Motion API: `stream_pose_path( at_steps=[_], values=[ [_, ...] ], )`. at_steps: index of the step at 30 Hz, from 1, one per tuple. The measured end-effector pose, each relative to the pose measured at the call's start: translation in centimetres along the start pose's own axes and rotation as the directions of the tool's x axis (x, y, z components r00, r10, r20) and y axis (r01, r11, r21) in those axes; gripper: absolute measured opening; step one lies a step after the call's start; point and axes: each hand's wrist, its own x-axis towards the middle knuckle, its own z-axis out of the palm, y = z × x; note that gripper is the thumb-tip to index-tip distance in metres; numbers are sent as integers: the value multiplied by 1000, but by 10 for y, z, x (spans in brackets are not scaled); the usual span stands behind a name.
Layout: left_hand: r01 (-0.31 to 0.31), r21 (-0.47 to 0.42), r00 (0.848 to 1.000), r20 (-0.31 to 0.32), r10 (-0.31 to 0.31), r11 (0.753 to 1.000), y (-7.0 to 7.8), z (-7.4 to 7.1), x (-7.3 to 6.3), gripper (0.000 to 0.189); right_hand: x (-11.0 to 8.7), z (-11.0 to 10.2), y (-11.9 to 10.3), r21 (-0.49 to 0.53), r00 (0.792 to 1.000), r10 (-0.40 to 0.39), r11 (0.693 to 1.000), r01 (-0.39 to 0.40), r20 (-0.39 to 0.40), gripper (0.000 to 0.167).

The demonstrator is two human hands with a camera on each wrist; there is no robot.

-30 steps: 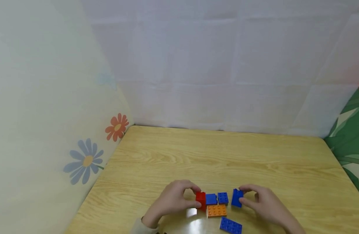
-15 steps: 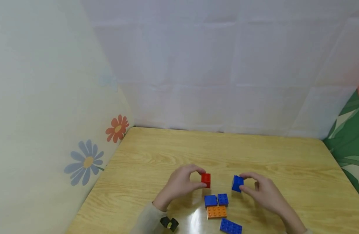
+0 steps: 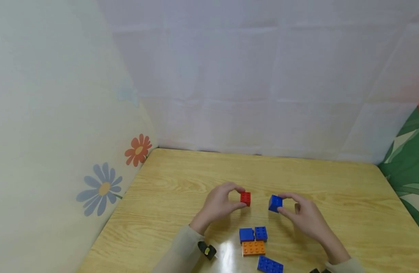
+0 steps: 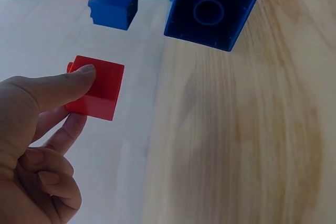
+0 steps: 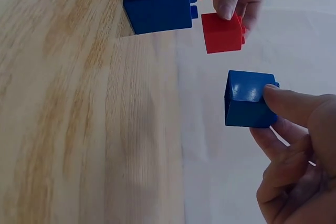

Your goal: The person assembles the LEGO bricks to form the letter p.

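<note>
Between thumb and fingers, my left hand pinches a red building brick, raised off the table. Its studs face up in the head view. Opposite it, my right hand holds a blue building brick by thumb and fingertips, tilted and also raised. A gap separates these two bricks. Nearer the person, a blue brick lies on its side, and the left wrist view shows its hollow underside. Beside it is a blue brick with studs up. An orange brick sits just in front of both.
Another blue brick, longer and slightly turned, lies at the near edge of the view. The wooden table reaches back to a white cloth backdrop. Flower-patterned cloth hangs at the left and right sides.
Both hands have lifted their bricks and moved away from the person, past the other bricks. The red brick has left its place beside the orange one and shifted right. The table bricks stayed.
</note>
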Motion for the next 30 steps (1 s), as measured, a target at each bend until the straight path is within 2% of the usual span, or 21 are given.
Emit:
stream_pose_path(
  at_steps=[13,19,24,30],
  values=[
    [34,19,999,22,-34,999,-5,20,27,38,17,8,4,0,997,-61,998,61,-50,41],
    [67,-20,996,57,-66,998,-6,28,36,37,26,14,6,28,996,-73,997,75,-47,45],
    [76,-29,995,73,-73,997,-10,35,41,37,34,19,7,18,994,-100,995,101,-41,43],
    [89,-35,992,89,-86,995,-15,40,43,38,41,26,5,19,998,-63,998,63,-4,42]
  ],
)
